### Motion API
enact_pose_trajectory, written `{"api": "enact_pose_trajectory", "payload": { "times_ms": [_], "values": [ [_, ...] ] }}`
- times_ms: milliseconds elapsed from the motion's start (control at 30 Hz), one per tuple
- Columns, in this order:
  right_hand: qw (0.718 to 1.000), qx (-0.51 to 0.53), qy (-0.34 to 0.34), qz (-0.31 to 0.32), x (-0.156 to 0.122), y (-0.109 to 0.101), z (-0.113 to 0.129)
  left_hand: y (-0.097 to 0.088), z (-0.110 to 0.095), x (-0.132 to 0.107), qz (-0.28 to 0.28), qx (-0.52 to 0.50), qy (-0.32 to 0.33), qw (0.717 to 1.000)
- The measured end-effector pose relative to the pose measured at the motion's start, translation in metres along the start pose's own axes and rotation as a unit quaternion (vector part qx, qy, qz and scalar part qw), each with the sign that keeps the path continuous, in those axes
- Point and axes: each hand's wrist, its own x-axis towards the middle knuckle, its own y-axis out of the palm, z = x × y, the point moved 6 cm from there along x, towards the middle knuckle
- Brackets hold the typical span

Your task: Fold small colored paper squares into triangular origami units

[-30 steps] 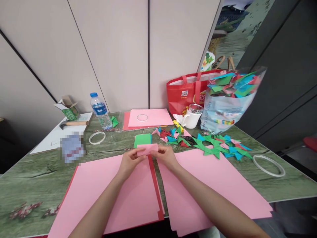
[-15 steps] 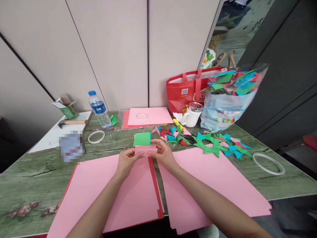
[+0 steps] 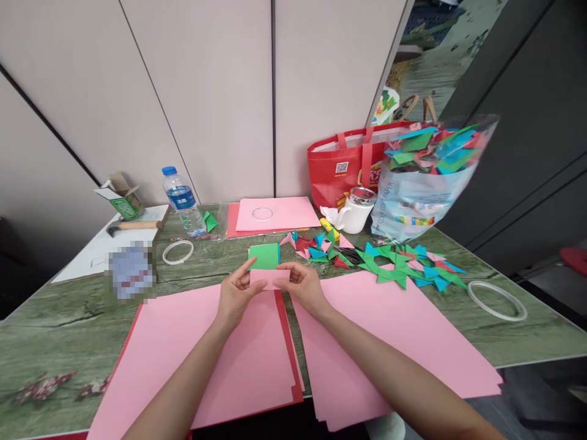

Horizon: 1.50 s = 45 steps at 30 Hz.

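Note:
A small folded pink paper (image 3: 269,278) is pinched between both my hands just above the table. My left hand (image 3: 236,294) grips its left end, forefinger raised. My right hand (image 3: 303,287) grips its right end with thumb and fingers closed on it. Right behind the paper lies a small stack of green and blue paper squares (image 3: 265,256). Under my wrists lie two big stacks of pink sheets (image 3: 220,360), with a red sheet showing at the edge of the left one.
Folded paper triangles (image 3: 389,266) in green, blue, red and pink lie scattered to the right. Behind them stand a white mug (image 3: 354,215), a clear bag of folded pieces (image 3: 424,180) and a red tote (image 3: 343,168). Tape rings (image 3: 178,251) (image 3: 498,300), a water bottle (image 3: 181,200) and a hammer (image 3: 131,225) lie around.
The small pink paper has been folded narrower between my hands. My left forefinger has lifted off it. Both hands stay in about the same place.

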Motion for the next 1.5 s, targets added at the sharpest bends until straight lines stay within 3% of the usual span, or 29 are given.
{"api": "enact_pose_trajectory", "payload": {
  "times_ms": [233, 467, 1500],
  "values": [
    [0.997, -0.065, -0.038, 0.02, -0.003, 0.002, 0.011, 0.0, 0.006, 0.0, 0.013, 0.002, -0.031, 0.999],
    [0.993, -0.109, -0.052, -0.006, -0.005, 0.0, 0.015, 0.002, 0.005, -0.001, 0.026, 0.02, -0.027, 0.999],
    [0.993, -0.105, -0.05, 0.015, -0.005, 0.002, 0.014, 0.0, 0.012, 0.002, 0.031, -0.011, -0.041, 0.999]
  ]
}}
